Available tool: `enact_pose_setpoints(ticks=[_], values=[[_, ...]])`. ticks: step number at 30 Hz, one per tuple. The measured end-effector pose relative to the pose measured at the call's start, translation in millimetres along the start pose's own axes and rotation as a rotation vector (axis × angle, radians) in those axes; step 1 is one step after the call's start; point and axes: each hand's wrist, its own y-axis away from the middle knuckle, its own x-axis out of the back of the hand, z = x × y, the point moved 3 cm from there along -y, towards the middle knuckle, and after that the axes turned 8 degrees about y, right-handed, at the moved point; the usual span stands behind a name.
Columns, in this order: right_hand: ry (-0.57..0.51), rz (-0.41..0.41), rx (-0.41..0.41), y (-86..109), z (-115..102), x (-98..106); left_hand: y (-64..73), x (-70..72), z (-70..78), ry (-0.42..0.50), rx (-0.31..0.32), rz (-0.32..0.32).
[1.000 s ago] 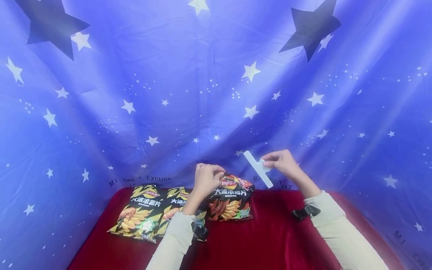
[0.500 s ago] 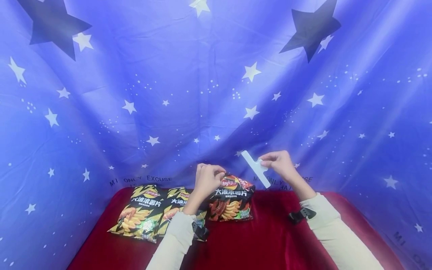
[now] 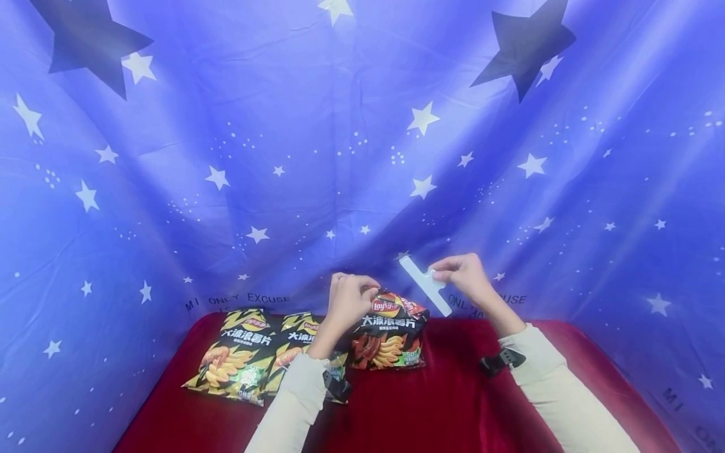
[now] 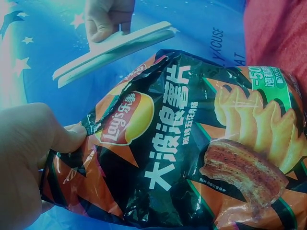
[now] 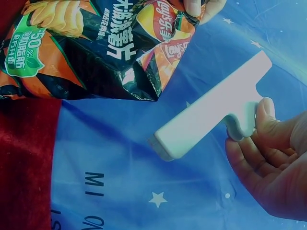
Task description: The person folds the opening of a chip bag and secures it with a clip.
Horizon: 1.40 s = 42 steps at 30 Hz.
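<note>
My left hand (image 3: pixel 350 303) pinches the top edge of a black and orange Lay's potato chip bag (image 3: pixel 391 336), which stands on the red cloth with its front towards me. In the left wrist view, the thumb lies on the front of the bag's upper corner (image 4: pixel 72 163). The top of the bag is folded over at the side nearer the clip. My right hand (image 3: pixel 469 278) holds a white bag clip (image 3: pixel 423 286) by its handle, between thumb and fingers. In the right wrist view, the clip's long bar (image 5: pixel 211 110) slants beside the bag without touching it.
Two yellow and black chip bags (image 3: pixel 229 362) lie to the left; the second bag (image 3: pixel 291 343) is partly hidden by my left forearm. Red velvety cloth (image 3: pixel 430 409) covers the table. Behind its far edge hangs a blue curtain (image 3: pixel 317 189) with stars.
My right hand has carried the bag clip slightly left, closer to the chip bag. The left hand and its bag stay in place.
</note>
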Motion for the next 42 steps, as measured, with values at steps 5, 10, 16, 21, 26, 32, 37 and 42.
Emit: enact_pose_setpoints(ticks=[5, 10, 16, 21, 26, 32, 37, 42], values=[[0.061, 0.008, 0.023, -0.6, -1.2, -3.1, 0.0, -0.1, -0.1, -0.002, 0.003, -0.004], [0.094, 0.000, 0.037, 0.0, -2.9, -6.3, 0.9, -0.6, -0.7, -0.006, -0.002, 0.000], [0.116, -0.011, 0.030, 1.4, -5.1, -9.7, 1.1, -0.6, -0.8, 0.001, 0.000, 0.000], [0.122, -0.018, 0.014, 2.1, -5.8, -12.4, 0.9, -0.5, -0.5, 0.023, 0.006, -0.009], [0.123, -0.016, 0.003, 2.0, -4.5, -16.1, 0.8, -0.3, -0.4, 0.024, 0.003, -0.010], [0.112, -0.014, -0.014, 0.7, -1.9, -21.9, 0.9, -1.1, -1.4, 0.013, -0.005, -0.005], [0.060, -0.029, -0.019, -0.4, -0.6, -27.3, 0.9, -1.6, -1.6, 0.007, -0.005, 0.001], [0.049, -0.034, -0.021, -0.4, -0.8, -31.2, 0.8, -1.6, -0.8, 0.004, -0.003, 0.001]])
